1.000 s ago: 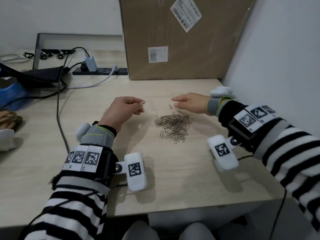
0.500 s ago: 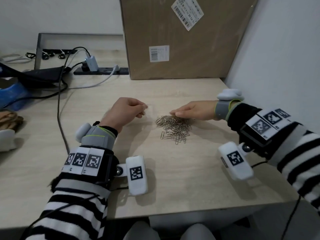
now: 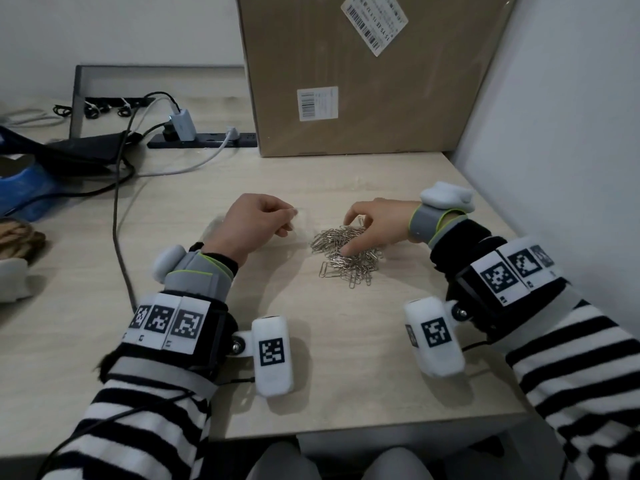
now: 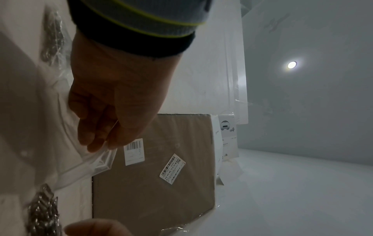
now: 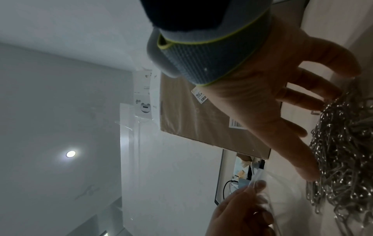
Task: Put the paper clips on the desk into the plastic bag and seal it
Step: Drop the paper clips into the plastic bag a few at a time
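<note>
On the tabletop [image 3: 346,341] lies a heap of paper clips [image 3: 346,254]. The right hand [image 3: 377,223] sits on it — grip spread, fingertips touching clips. Just beside, the left hand [image 3: 256,220] pinches the clear plastic bag [image 3: 298,220] at its edge. Farther back stands a cardboard box [image 3: 363,74].
</note>
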The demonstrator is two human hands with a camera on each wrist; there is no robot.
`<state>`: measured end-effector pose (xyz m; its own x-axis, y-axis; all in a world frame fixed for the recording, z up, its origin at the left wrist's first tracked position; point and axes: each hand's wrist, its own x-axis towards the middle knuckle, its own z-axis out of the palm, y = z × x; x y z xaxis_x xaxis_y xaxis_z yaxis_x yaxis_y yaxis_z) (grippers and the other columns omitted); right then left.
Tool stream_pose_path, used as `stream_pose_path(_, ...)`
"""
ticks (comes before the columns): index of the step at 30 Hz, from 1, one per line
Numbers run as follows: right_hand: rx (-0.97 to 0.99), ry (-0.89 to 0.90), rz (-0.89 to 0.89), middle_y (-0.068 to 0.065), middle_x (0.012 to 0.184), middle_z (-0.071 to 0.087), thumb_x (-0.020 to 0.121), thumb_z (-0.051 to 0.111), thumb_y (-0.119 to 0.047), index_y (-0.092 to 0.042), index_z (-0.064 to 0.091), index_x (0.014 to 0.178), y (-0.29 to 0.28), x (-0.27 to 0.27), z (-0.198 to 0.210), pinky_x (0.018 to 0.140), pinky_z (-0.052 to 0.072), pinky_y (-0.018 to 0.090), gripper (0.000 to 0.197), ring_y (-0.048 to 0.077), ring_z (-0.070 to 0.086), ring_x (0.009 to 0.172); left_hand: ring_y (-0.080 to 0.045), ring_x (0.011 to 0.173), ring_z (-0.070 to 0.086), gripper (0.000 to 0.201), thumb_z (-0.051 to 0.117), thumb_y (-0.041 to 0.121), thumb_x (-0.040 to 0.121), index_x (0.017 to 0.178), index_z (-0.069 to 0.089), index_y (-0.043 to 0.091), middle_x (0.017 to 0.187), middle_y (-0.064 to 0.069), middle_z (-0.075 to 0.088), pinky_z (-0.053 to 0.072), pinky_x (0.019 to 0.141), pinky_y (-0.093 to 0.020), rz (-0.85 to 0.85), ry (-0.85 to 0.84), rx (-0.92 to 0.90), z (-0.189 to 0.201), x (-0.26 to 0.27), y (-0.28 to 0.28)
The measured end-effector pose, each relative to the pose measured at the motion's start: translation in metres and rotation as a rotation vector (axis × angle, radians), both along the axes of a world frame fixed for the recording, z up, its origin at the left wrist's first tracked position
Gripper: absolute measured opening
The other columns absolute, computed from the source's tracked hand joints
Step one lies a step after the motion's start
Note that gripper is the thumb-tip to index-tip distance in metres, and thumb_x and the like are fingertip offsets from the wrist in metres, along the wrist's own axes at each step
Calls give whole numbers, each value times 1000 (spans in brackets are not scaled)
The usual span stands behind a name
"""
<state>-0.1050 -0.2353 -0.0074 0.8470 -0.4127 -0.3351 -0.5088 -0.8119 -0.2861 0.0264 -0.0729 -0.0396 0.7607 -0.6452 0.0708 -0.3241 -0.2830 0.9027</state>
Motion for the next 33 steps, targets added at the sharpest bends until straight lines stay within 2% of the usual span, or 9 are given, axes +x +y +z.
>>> stream_pose_path(4,-40,-26,22,2,116,43,67,76,-49,-27,51,116,5,6,-6,90,46,32,60,24,52,105,4,45,55,15,59,11,89,94,69,1,69,-5,63,38,46,-5,-10,-5,7,1,-2,-1)
stream_pose_path(8,-25,-114,69,-2,106,45,75,74,-36,-19,55,114,7,7,-9,78,37,24,47,19,48,98,4,45,55,15,59,11,89,93,70,2,69,-4,63,38,46,-5,-11,-15,16,1,-3,-2)
stream_pose_path(13,-34,-221,83,-2,97,49,78,72,-25,-15,62,111,5,11,-16,74,32,21,36,15,46,89,4,45,55,15,60,10,89,93,70,0,68,-5,63,38,46,-5,-7,-10,12,0,-4,-3)
stream_pose_path(16,-6,-283,62,-2,93,52,79,72,-20,-14,67,105,3,11,-17,64,35,22,27,14,48,87,4,44,55,14,60,10,88,93,69,0,67,-5,63,38,46,-5,-5,-10,11,0,-5,-4)
stream_pose_path(20,65,-357,4,-11,71,53,76,74,-17,-14,71,93,-2,13,-21,55,39,16,18,13,52,74,4,44,55,13,60,10,88,92,69,1,66,-4,63,38,47,-6,2,-4,3,0,-7,-6)
stream_pose_path(23,186,-426,-74,-8,63,57,76,74,-12,-15,70,80,-4,13,-23,48,46,16,7,12,56,58,4,44,55,11,60,10,88,90,69,4,65,-4,63,38,47,-6,1,3,-3,1,-9,-7)
stream_pose_path(26,345,-540,-149,0,60,60,75,74,-6,-19,64,65,-8,13,-23,54,52,23,19,16,57,55,3,45,56,11,61,11,88,89,70,4,65,-4,63,38,46,-6,9,15,-10,1,-10,-8)
stream_pose_path(29,549,-669,-211,6,67,61,76,72,1,-14,63,68,-7,12,-21,62,56,23,19,16,58,60,2,44,56,13,61,10,88,89,70,1,66,-5,64,38,46,-6,12,28,-24,2,-14,-9)
stream_pose_path(33,778,-824,-248,6,71,61,77,69,5,-12,63,72,-1,12,-17,57,56,15,18,6,60,55,1,44,57,15,61,10,88,93,69,-2,65,-4,64,37,44,-8,26,95,-54,3,-20,-12)
